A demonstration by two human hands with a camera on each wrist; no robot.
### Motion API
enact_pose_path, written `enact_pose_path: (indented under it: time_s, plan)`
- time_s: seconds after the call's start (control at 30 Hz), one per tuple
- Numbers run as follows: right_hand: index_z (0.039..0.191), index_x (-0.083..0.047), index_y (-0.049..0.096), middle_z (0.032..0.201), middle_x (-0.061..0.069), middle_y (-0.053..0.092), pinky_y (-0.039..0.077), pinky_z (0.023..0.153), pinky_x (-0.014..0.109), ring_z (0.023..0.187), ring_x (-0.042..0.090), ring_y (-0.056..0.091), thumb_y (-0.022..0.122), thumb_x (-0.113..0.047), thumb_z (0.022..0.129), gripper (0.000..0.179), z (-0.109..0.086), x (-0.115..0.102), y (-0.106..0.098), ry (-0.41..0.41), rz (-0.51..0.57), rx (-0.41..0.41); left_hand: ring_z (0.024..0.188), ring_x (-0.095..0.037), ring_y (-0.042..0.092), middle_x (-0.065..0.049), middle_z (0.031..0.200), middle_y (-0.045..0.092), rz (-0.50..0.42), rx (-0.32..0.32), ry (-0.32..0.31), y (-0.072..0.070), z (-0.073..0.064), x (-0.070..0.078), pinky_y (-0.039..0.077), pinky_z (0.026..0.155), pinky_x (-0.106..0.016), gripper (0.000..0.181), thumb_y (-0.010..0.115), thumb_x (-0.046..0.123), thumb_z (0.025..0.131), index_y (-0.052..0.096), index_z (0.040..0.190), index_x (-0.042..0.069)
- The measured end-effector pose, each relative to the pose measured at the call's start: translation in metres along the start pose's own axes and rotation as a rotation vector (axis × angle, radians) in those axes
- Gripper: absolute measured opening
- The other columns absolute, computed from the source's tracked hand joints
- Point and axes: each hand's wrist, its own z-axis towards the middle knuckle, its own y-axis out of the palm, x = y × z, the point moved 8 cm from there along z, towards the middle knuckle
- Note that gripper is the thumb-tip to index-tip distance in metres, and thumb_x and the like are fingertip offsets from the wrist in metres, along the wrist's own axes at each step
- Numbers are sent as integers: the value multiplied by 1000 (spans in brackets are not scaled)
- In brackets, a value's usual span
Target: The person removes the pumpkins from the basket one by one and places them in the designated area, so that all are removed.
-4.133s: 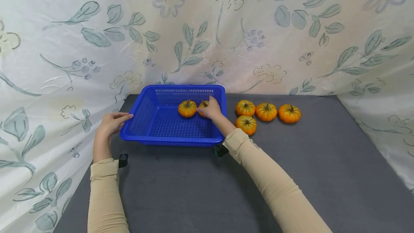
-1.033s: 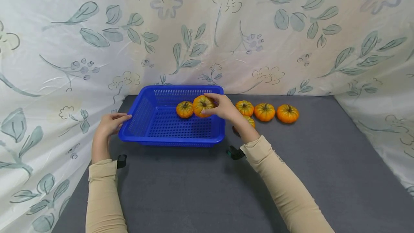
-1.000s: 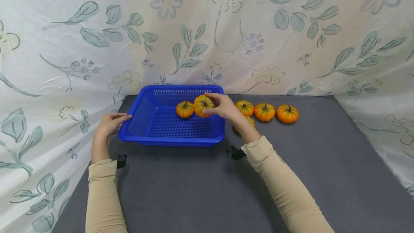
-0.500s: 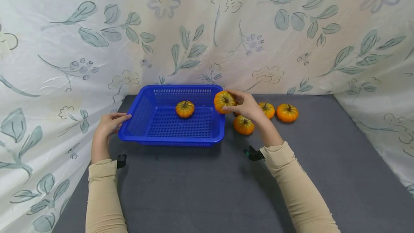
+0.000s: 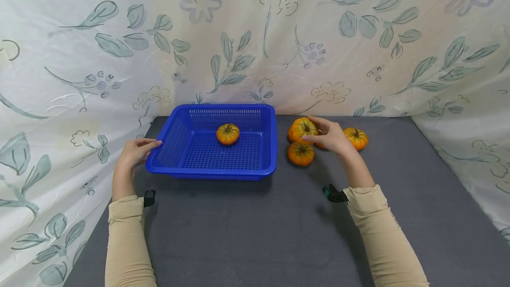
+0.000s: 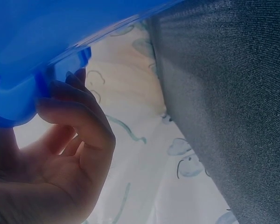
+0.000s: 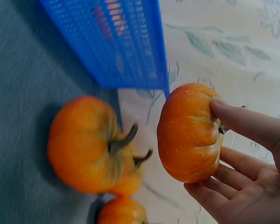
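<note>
My left hand grips the left rim of the blue plastic basket; in the left wrist view its fingers curl under that rim. Inside the basket sits one small orange pumpkin. My right hand holds another pumpkin between thumb and fingers, to the right of the basket. The right wrist view shows this held pumpkin raised off the table, with other pumpkins below it. A pumpkin rests on the table just in front of it.
A further pumpkin lies to the right of my right hand, and others are partly hidden behind the hand and the held pumpkin. The dark grey table meets a floral cloth at the back and sides.
My right hand has lifted a pumpkin out of the basket and carried it right, over the rim, to the pumpkins on the table. My left hand stays on the basket's rim.
</note>
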Motion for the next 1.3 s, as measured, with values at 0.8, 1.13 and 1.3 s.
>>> enact_pose_path:
  time_s: [0.8, 1.13, 1.3]
  plan:
    - [155, -10, 23, 162, 20, 14, 22, 118, 57, 149, 43, 15, 69, -27, 92, 81, -22, 63, -18, 155, -46, -3, 111, -26, 59, -26, 140, 49, 26, 1, -6, 0, 4, -2, 52, 77, -26, 68, 53, 48, 96, 46, 142, -2]
    - [154, -9, 26, 160, 24, 19, 24, 117, 58, 147, 45, 20, 71, -27, 90, 81, -28, 71, -17, 159, -76, 2, 102, -20, 61, -27, 139, 50, 34, 4, 7, 0, 4, -1, 54, 82, -31, 68, 53, 48, 96, 46, 141, -3]
    - [154, -9, 28, 159, 25, 22, 26, 115, 59, 145, 46, 22, 72, -28, 89, 80, -29, 74, -18, 161, -90, 18, 99, -16, 61, -27, 139, 50, 28, -1, 9, -1, 4, 0, 51, 75, -22, 69, 53, 48, 96, 46, 142, -3]
